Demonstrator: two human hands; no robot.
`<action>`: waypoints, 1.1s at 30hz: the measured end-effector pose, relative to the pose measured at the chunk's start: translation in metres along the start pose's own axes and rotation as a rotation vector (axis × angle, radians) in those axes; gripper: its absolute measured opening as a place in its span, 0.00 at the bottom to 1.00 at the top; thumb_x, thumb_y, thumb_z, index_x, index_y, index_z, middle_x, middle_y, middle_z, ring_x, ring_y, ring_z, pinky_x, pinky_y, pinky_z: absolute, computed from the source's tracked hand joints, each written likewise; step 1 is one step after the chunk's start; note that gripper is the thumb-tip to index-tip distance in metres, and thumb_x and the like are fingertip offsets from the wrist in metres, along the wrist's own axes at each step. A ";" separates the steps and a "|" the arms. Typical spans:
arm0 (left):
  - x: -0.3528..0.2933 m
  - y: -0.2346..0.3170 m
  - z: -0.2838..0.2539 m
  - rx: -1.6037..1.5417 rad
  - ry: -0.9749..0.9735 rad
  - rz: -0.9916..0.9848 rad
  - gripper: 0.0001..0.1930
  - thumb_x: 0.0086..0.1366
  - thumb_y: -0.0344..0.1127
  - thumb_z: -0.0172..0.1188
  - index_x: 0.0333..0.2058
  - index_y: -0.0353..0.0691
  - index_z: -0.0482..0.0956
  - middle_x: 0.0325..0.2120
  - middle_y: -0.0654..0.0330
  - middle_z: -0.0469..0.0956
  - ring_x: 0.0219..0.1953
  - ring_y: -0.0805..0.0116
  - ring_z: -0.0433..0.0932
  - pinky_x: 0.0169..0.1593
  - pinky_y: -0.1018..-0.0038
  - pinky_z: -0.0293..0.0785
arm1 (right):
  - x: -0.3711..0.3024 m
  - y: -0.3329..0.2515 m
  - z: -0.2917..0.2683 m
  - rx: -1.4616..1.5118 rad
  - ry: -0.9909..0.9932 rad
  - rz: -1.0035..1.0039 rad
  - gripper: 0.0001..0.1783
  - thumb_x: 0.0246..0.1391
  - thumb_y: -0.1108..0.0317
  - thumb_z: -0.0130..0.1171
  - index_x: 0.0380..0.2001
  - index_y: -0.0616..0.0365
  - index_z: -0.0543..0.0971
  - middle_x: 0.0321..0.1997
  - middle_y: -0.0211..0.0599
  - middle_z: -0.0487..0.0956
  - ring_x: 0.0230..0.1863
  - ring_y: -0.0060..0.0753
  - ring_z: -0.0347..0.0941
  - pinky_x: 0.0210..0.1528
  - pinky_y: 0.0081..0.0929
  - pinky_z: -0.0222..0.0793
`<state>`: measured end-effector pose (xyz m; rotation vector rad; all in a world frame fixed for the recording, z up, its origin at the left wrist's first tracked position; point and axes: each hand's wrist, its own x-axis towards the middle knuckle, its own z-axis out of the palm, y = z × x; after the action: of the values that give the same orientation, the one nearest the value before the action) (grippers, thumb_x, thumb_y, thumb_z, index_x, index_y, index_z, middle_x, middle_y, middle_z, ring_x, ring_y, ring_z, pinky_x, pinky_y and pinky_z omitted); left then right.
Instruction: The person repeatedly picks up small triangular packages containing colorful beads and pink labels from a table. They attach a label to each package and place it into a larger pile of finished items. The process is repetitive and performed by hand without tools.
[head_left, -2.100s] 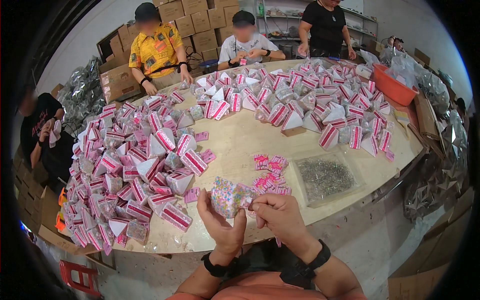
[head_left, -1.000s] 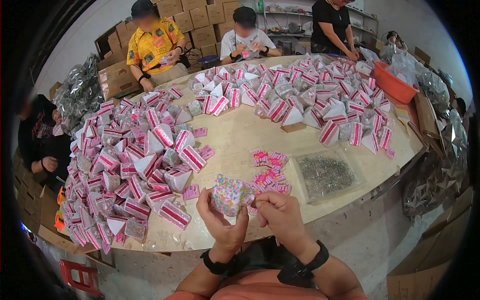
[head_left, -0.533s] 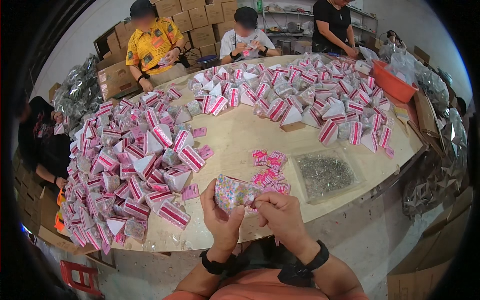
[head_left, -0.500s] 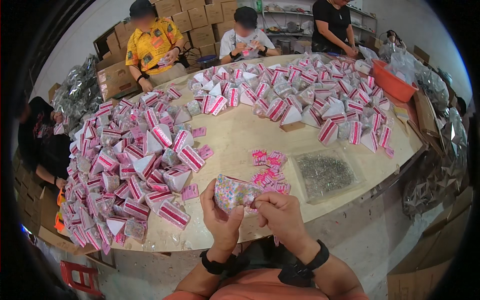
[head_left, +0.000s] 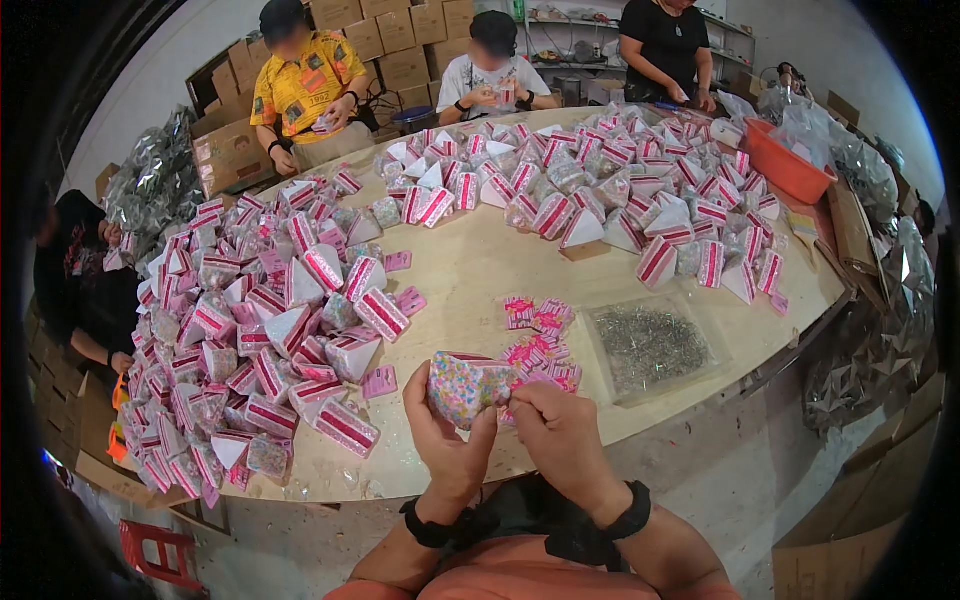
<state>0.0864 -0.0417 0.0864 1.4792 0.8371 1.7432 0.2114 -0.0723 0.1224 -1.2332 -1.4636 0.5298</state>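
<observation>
My left hand is wrapped round a toy cake slice with a sprinkle-dotted surface and a pink layered side. It appears to be in a clear plastic bag. At the slice's narrower right end, my right hand pinches with thumb and forefinger, apparently on the gathered bag; the exact spot between the fingertips is hidden. Just beyond my hands lie several small pink printed cards in a loose heap. To their right sits a shallow clear tray filled with tiny dark metallic pieces.
Bagged cake slices are heaped at the left and along the far side of the pale wooden table. An orange basin stands far right. Several people work around the table. A red stool is on the floor.
The cake slice has tilted slightly in my left hand, and my right hand still pinches its end. Across the table, coworkers' hands have shifted a little.
</observation>
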 end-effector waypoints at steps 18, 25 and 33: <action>0.003 -0.010 -0.012 0.262 -0.104 0.108 0.38 0.50 0.20 0.64 0.58 0.30 0.53 0.51 0.53 0.59 0.54 0.63 0.64 0.58 0.68 0.63 | 0.007 0.008 0.000 -0.135 -0.170 0.109 0.06 0.54 0.70 0.52 0.34 0.59 0.72 0.24 0.51 0.75 0.29 0.55 0.73 0.28 0.42 0.67; 0.006 -0.005 -0.011 0.000 -0.105 -0.169 0.37 0.52 0.27 0.64 0.58 0.30 0.55 0.50 0.53 0.63 0.54 0.65 0.65 0.59 0.69 0.62 | 0.018 0.003 -0.004 0.373 -0.248 0.448 0.11 0.55 0.73 0.55 0.40 0.61 0.67 0.25 0.38 0.79 0.23 0.24 0.74 0.22 0.19 0.65; 0.014 -0.014 -0.017 -0.217 0.049 -0.303 0.28 0.54 0.25 0.59 0.53 0.31 0.60 0.46 0.54 0.67 0.47 0.65 0.72 0.48 0.68 0.75 | 0.027 0.016 0.006 0.827 -0.327 0.446 0.06 0.56 0.75 0.53 0.37 0.61 0.70 0.24 0.39 0.78 0.16 0.18 0.68 0.17 0.13 0.63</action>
<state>0.0693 -0.0236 0.0801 1.1093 0.8212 1.5910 0.2161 -0.0403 0.1187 -0.8020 -1.0175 1.5194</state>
